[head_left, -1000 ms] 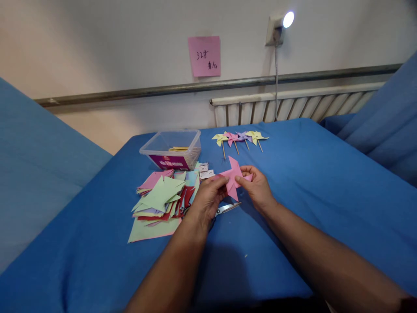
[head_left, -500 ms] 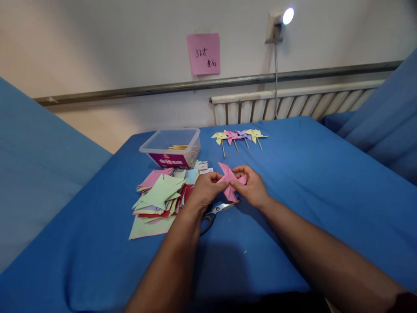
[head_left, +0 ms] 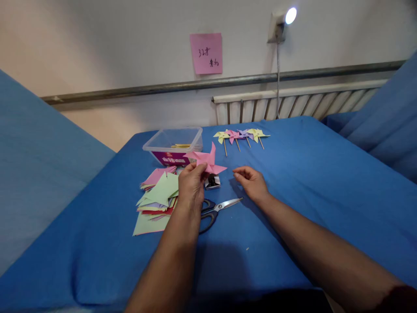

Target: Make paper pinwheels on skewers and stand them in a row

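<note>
My left hand (head_left: pixel 191 184) pinches a pink paper pinwheel (head_left: pixel 208 161) between thumb and fingers, held up in front of the plastic box. To the right of it, above the blue cloth, is my right hand (head_left: pixel 252 184). Its thumb and fingertips come together in a pinch; whatever is between them is too small to make out. Just below the pinwheel stands a small white box with dark contents (head_left: pixel 213 181). Scissors with dark handles (head_left: pixel 215 211) lie between my forearms, blades pointing right. Stacked coloured paper pieces (head_left: pixel 159 191) lie left of my left hand, which hides part of them.
A clear plastic box (head_left: pixel 172 145) holding yellow sticks stands at the back left. Several finished pinwheels on sticks (head_left: pixel 241 135) lie in a row near the back edge. A blue cloth (head_left: pixel 293 174) covers the table. Blue curtains (head_left: pixel 387 113) hang at both sides.
The pink pinwheel has moved up and left in my left hand. My right hand has let go of it and is now apart from it. The small box has come into view.
</note>
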